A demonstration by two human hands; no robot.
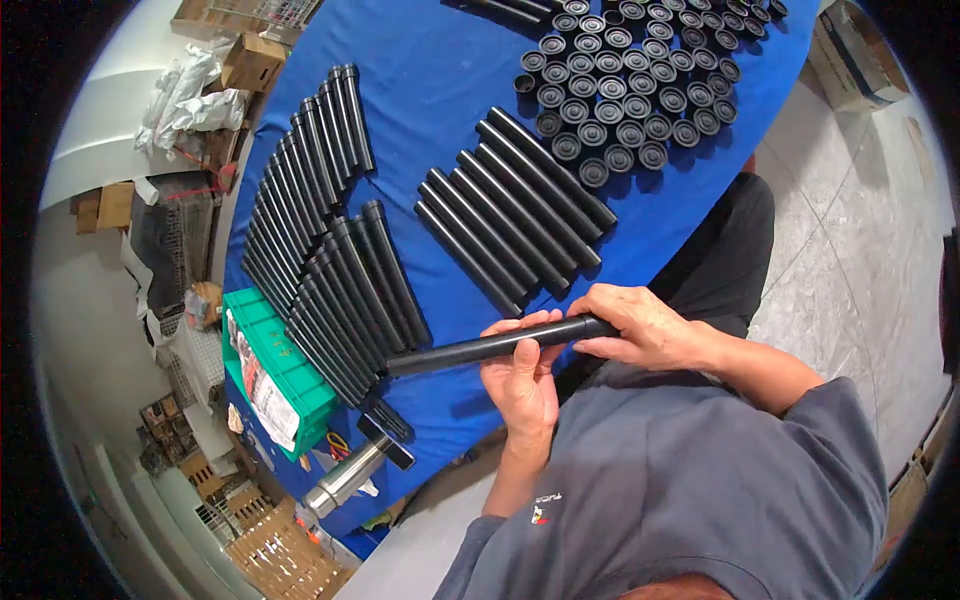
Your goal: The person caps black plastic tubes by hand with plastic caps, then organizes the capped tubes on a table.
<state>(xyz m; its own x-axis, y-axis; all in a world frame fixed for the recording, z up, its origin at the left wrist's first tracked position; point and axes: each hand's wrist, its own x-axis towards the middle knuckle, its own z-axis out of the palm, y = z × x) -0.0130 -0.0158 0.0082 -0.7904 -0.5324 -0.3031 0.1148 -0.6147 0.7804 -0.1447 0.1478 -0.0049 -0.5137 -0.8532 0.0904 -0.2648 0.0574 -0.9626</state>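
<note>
A long black tube (460, 350) lies across both my hands, close over the blue-covered table. My left hand (525, 385) cradles it from below near the middle, thumb laid over its near side. Around its right end, my right hand (640, 325) is closed, and the fingers partly hide that end. The tube's left end reaches the lower row of black tubes (350, 300). Just beyond my hands, several more black tubes (510, 205) lie side by side. Many round black caps (610, 88) with ringed tops stand farther back.
The blue tablecloth (420, 110) covers the table. Another fanned row of tubes (300, 170) lies at left. A green crate (285, 365) with papers stands at the left edge, beside a metal cylinder (345, 478) and a phone-like black object (387, 440). A cardboard box (858, 55) sits at right.
</note>
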